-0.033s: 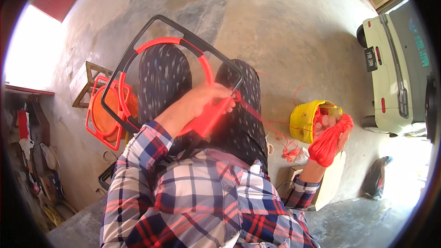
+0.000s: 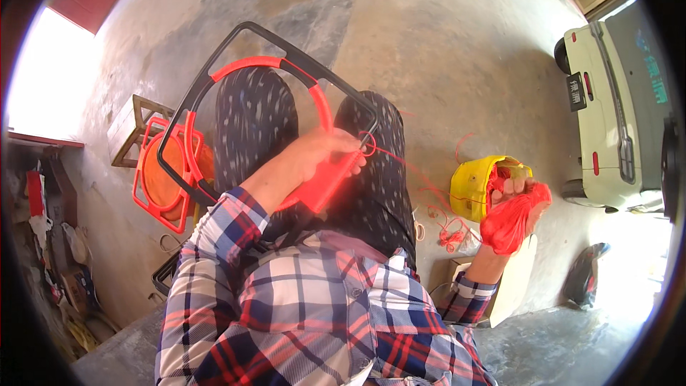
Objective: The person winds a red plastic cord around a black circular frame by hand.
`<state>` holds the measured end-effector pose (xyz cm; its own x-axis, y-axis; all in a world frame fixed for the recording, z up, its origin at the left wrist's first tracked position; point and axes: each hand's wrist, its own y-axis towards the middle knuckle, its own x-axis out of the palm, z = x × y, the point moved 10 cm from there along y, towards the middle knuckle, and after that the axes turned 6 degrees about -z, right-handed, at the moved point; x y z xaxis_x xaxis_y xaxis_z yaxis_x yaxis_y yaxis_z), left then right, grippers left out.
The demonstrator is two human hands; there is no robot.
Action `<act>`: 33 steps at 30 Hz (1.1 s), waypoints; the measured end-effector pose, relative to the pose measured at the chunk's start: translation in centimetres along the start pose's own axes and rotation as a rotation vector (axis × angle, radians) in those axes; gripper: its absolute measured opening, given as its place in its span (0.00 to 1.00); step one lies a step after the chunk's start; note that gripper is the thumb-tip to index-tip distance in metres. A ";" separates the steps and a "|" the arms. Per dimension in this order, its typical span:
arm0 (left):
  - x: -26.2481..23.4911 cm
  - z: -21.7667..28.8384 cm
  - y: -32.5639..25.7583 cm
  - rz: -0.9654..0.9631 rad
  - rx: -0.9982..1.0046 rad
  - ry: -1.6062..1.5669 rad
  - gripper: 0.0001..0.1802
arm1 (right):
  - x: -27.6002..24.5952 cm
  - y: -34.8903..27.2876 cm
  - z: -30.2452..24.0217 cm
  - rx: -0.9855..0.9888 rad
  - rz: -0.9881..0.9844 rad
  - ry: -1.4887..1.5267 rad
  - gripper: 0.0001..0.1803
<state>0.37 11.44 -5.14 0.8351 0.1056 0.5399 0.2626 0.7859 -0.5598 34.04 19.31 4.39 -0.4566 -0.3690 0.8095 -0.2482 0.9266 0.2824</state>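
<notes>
The left grip (image 2: pixel 323 154) is closed tight on a flat red piece (image 2: pixel 325 184). I can't tell if that piece is part of the big black and red frame (image 2: pixel 264 50), which sits over the person's knees, mostly ahead and to the left of this grip. Just by the left fingertips, a thin red string (image 2: pixel 400 159) makes a loop near the frame's corner, then runs off toward the right grip (image 2: pixel 516 187). The right grip is curled around a soft red bundle (image 2: pixel 506 227), well apart from the left one. A yellow bucket (image 2: pixel 468 184) with red stuff in it is just past the right grip, and a small string tangle (image 2: pixel 451 237) lies on the floor to its left.

It looks like only a little is done: the string loops by one corner, but the frame's middle has no string across it. Most of the red stuff seems to be in the bundle, not on the frame.
</notes>
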 end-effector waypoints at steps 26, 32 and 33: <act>-0.4 1.1 -0.6 0.090 -0.004 0.008 0.10 | -1.4 0.3 10.3 0.371 0.375 -0.289 0.14; 1.3 1.7 -2.2 0.043 -0.010 0.009 0.09 | 8.7 -2.8 18.6 0.672 -0.805 -1.365 0.31; 1.5 1.9 -2.4 0.018 0.001 -0.004 0.10 | 9.1 -2.2 19.6 0.665 -0.803 -1.361 0.31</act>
<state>0.09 10.84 -1.83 0.8376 0.1227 0.5323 0.2468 0.7844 -0.5691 13.69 12.45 1.08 -0.3044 -0.8079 -0.5046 -0.8853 0.4355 -0.1633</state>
